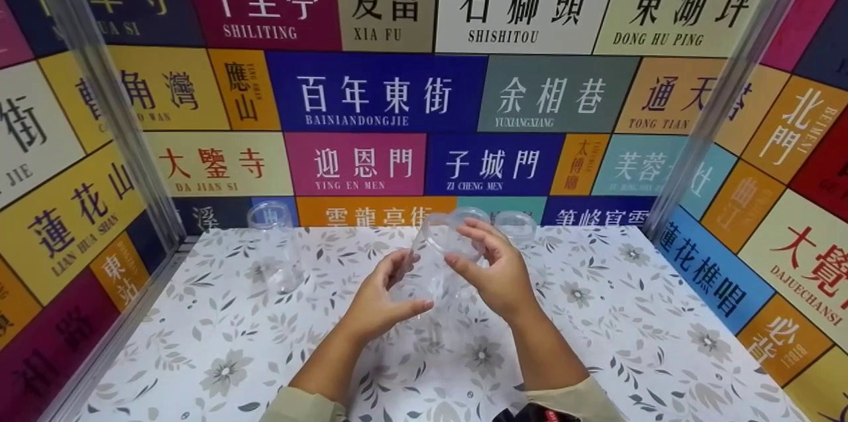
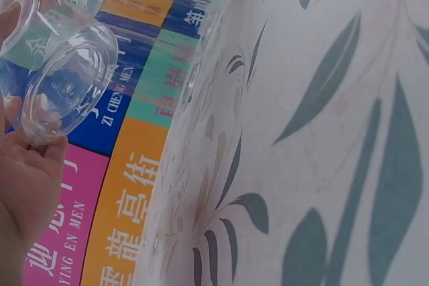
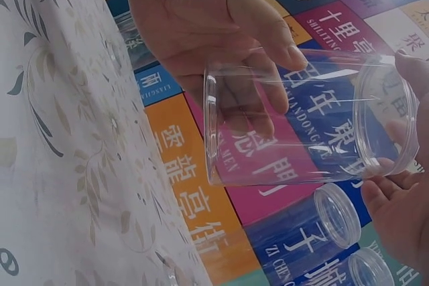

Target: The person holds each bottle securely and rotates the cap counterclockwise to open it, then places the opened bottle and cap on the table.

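Above the table, both hands hold a clear plastic jar (image 1: 427, 279), tilted with its ringed rim up toward the right. My left hand (image 1: 381, 296) grips the lower end, thumb on the near side and fingers on the far side. In the right wrist view, the left hand's fingers (image 3: 268, 85) show partly through the jar wall. My right hand (image 1: 498, 269) curls its fingers and thumb about the ringed end. Seen from the left wrist, the jar's round base (image 2: 70, 88) faces the camera, close to the left fingertips.
Another clear jar (image 1: 275, 253) stands at the table's back left. Two more, a middle one (image 1: 469, 215) and a right one (image 1: 518, 226), stand behind the hands. Patterned cloth (image 1: 225, 369) covers the table, and lettered panels (image 1: 371, 92) wall it in behind and at both sides.
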